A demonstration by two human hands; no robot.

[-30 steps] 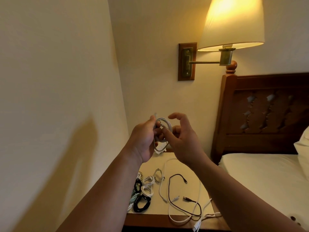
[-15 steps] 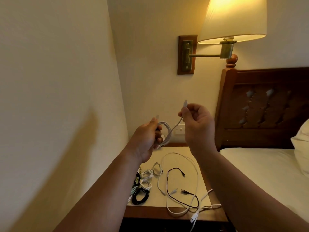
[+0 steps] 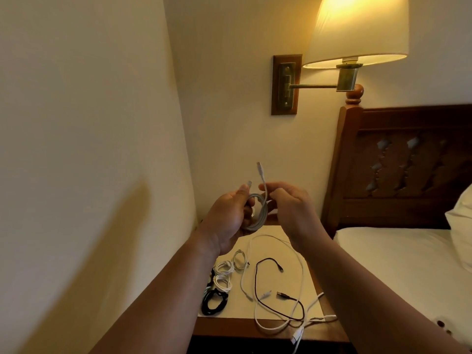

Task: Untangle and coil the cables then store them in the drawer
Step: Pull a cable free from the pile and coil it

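Your left hand is raised above the surface, its fingers curled round a white cable wound into a small coil. The coil hangs upright between your two hands, and one plug end pokes up past your left thumb. Your right hand sits just beside the left. Its thumb and forefinger pinch the other end of that cable, and the plug on that end stands up above both hands. So your hands are close together, each clamped on the same cable, with only the coil between them.

Below them, a long white cable lies on the pale surface in a wide loose loop, and its tail runs over the front edge. A black cable lies uncoiled across it, with one plug near the middle of the surface and another nearer the front. Along the surface's left edge, by the wall, lie cables already wound: three small white coils and, nearest you, a black coil.

To your right is the bed with a pillow and a carved wooden headboard. A lit lamp hangs on a brass arm fixed to the wall above.
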